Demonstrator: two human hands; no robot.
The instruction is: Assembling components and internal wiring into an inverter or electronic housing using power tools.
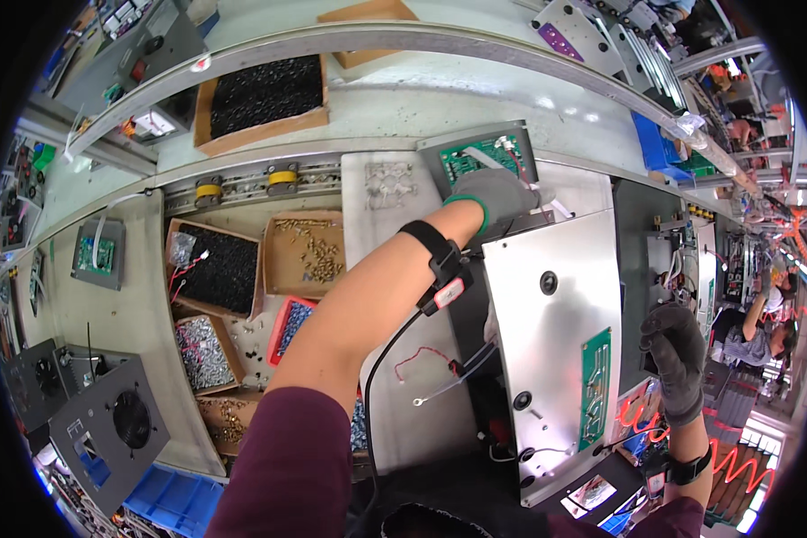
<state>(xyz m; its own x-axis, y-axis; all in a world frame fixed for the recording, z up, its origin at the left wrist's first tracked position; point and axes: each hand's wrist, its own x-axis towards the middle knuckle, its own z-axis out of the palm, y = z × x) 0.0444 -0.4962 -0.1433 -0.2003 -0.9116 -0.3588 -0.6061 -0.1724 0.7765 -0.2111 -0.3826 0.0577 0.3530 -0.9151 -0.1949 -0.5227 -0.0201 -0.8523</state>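
Observation:
My left hand (502, 199), in a grey glove with a green cuff, reaches to the lower edge of a grey panel (432, 152) that carries a green circuit board (462, 160). Its fingers look curled beside white-tipped wires (560, 208); what they hold is hidden. Below it stands a silver metal plate (547, 323) with black round grommets and a long green circuit board (594, 390). My right hand (677, 359), gloved in grey, is raised right of that plate, fingers bent in toward the thumb. I cannot make out anything between them.
Left of the plate lie a lead with a ring terminal (430, 394) and open boxes of black screws (220, 269), brass parts (305, 220) and silver screws (208, 350). A grey fan housing (121, 426) stands at lower left. A metal rail (377, 36) crosses the far side. Another person (762, 327) is at far right.

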